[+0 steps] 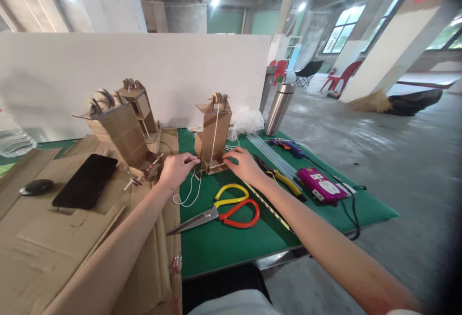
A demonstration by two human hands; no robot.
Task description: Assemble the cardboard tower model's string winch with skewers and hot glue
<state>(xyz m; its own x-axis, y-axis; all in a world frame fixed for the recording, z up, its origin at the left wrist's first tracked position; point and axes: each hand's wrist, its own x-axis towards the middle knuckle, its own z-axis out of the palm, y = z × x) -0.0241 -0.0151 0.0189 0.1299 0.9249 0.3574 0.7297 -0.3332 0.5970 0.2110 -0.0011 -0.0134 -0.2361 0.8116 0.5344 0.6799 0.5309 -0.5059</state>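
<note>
A small cardboard tower (215, 137) stands upright on the green tabletop, a round pulley (217, 98) at its top. White string (216, 134) runs from the pulley down to a thin stick (217, 164) across the base. On the tower's left, my left hand (179, 168) has thumb and forefinger pinched together; what is between them is too small to make out. A loop of loose white string (187, 204) lies below it. At the base's right side my right hand (243, 163) is closed in a pinch, its fingertips at the stick's end and partly hiding it.
Scissors (216, 213), pliers (285, 180), a hot glue gun (287, 146), glue sticks (270, 153), a purple box (321, 186) and a steel flask (279, 109) lie or stand around. Leftward are another cardboard tower (121, 129), a phone (86, 180) and cardboard sheets (65, 252).
</note>
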